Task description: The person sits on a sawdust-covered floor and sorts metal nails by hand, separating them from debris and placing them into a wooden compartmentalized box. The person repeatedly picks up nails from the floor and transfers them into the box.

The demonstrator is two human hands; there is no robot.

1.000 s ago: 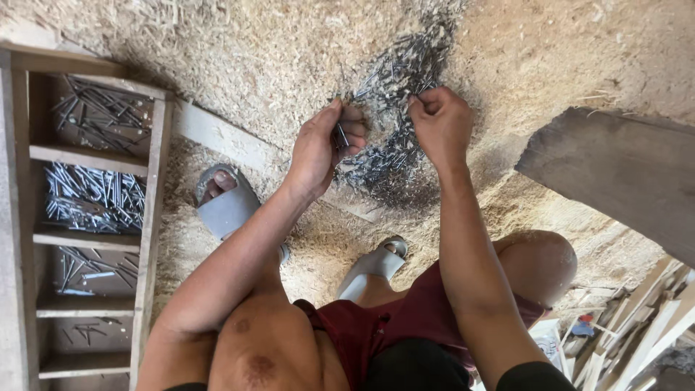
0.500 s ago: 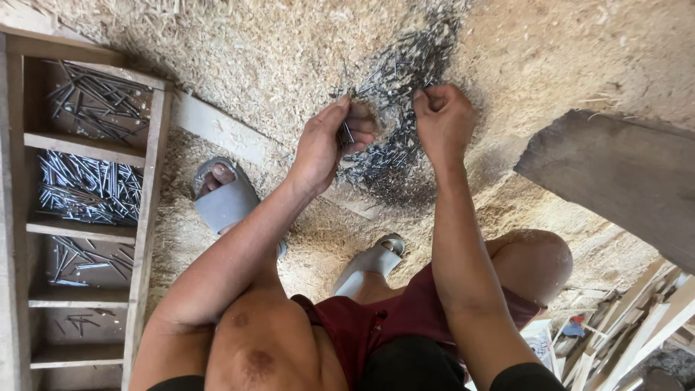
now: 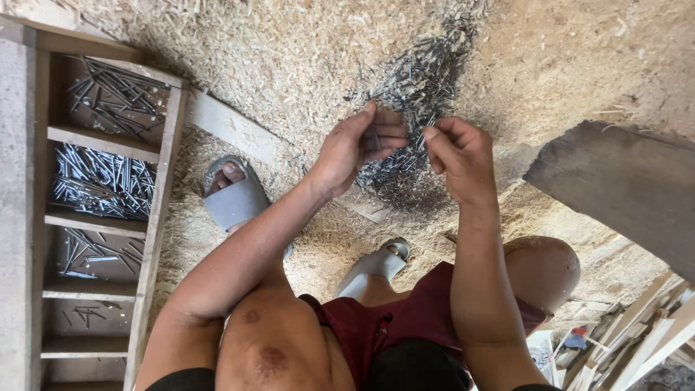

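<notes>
A dark pile of loose nails [image 3: 420, 94] lies on the sawdust floor in front of me. My left hand [image 3: 355, 145] is raised above its near edge, fingers curled around a few nails. My right hand [image 3: 460, 156] is close beside it, thumb and forefinger pinching a single nail near the left hand's fingertips. Both hands hover over the pile without touching it.
A wooden tray [image 3: 156, 188] divided into compartments holding sorted nails stands at the left. A wooden plank [image 3: 239, 130] lies on the sawdust. My feet wear grey sandals [image 3: 235, 199]. A dark board [image 3: 622, 188] juts in at the right, with wood offcuts [image 3: 644, 333] below it.
Both hands have stayed over the near edge of the nail pile, shifting slightly closer together; the fingers have kept working the nails between them.
</notes>
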